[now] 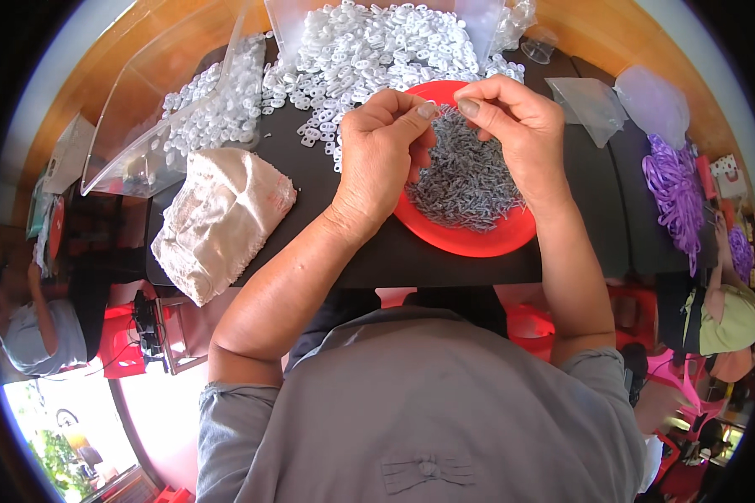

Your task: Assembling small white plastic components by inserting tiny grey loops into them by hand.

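Over a red plate (457, 241) heaped with small grey screws (466, 180), both hands are raised with their fingertips close together but apart. My left hand (384, 142) is closed, thumb pressed to the curled index finger. Whatever sits in that pinch, if anything, is hidden. My right hand (524, 121) also pinches, thumb against index finger, and anything between them is too small to name. Just beyond the hands lies a pile of small white oval plastic pieces with holes (386, 42), spilling onto the dark table (327, 264).
A clear plastic bin (113, 159) with more white pieces is tipped at the left. Beside my left forearm lies a folded cream cloth (222, 214). Plastic bags (591, 109) and purple ribbon (673, 189) are at the right. Other people (726, 318) sit at both sides.
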`<state>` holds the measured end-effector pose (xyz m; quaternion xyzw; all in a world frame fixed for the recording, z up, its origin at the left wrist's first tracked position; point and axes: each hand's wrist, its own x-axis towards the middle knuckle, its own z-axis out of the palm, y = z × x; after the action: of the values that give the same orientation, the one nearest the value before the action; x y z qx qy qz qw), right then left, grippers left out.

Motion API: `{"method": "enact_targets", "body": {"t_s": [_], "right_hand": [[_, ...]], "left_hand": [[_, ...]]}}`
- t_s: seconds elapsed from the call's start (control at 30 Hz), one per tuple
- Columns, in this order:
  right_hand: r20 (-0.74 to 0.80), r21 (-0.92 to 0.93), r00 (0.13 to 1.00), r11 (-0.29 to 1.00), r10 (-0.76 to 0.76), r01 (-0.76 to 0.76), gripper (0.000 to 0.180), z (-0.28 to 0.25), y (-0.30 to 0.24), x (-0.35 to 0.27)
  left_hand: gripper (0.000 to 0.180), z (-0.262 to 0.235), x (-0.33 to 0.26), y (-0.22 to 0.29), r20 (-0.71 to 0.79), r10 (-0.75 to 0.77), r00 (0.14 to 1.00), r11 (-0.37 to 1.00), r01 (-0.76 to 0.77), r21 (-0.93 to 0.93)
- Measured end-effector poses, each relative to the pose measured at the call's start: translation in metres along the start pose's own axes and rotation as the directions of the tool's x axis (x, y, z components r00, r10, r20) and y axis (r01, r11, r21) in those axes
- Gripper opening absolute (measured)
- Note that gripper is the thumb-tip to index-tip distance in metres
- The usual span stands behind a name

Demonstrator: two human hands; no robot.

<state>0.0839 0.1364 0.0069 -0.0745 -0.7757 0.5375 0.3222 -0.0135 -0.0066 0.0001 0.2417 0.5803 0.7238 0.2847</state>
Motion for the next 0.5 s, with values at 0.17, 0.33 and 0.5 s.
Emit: {"method": "enact_targets", "body": {"t_s": [0.17, 0.33, 0.5], "right_hand": [[0.037, -0.021, 0.998, 0.999, 0.047, -0.046, 0.009, 0.0024, -0.0037, -0.0006], [0.045, -0.055, 0.999, 0.998, -0.008, 0.011, 0.007, 0.0068, 0.0005, -0.001], [0.06, -0.094, 0.99, 0.986, -0.13, 0.135, 0.004, 0.0069, 0.0057, 0.0001]], "left_hand": [[0.017, 0.0001, -0.0008, 0.0022, 0.013, -0.018, 1.0, 0.999, 0.019, -0.036], [0.015, 0.0013, -0.0015, 0.0011, 0.02, 0.016, 1.0, 1.0, -0.016, -0.021], [0.015, -0.0011, 0.0007, -0.003, 0.055, 0.033, 0.998, 0.992, -0.039, 0.122]]}}
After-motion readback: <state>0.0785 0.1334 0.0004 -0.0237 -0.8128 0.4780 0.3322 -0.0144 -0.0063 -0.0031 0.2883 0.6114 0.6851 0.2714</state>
